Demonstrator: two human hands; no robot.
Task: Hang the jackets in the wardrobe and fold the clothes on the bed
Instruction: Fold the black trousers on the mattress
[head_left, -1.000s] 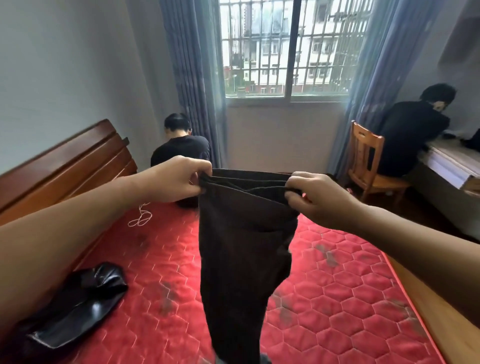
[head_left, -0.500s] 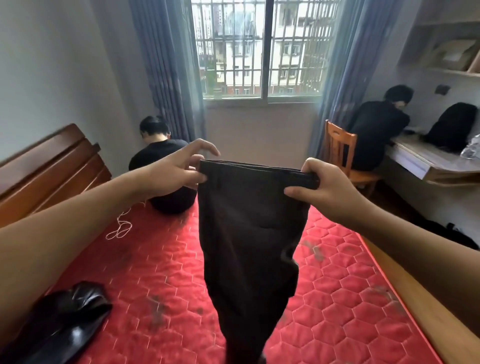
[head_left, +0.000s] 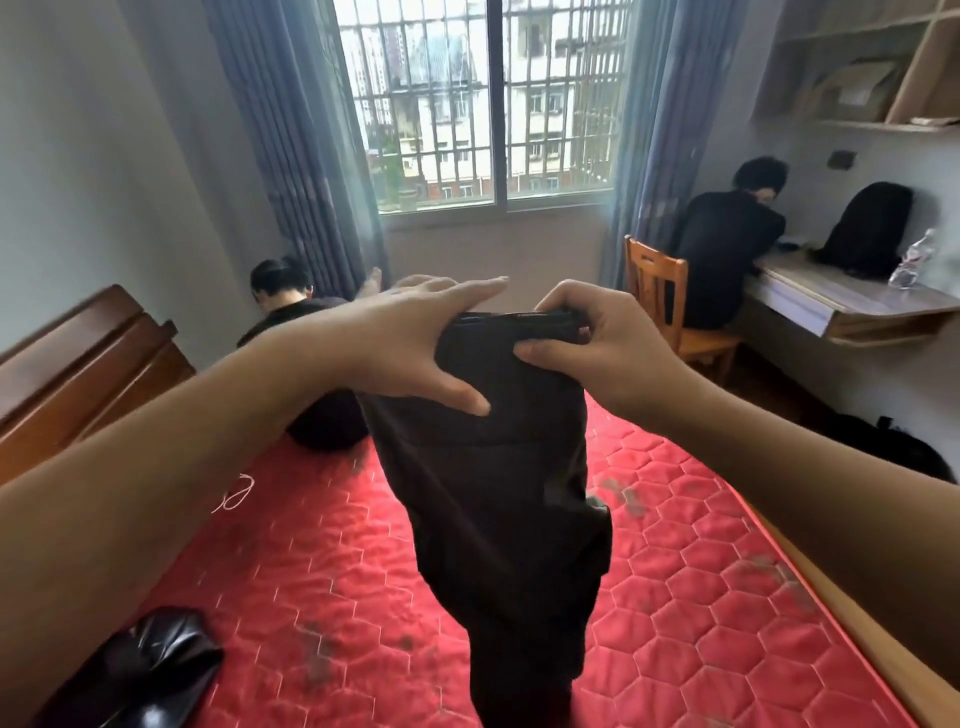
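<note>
Dangling trousers (head_left: 493, 493) over the bed (head_left: 675, 597) for folding, right hand (head_left: 613, 343) clamped on the waistband (head_left: 519, 318), left hand (head_left: 410, 338) fingers straight and apart, flattening it.

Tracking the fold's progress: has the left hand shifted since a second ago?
Yes. The left hand slid rightward, toward the window's centre post, closing on the right hand along the trousers' waistband.
</note>
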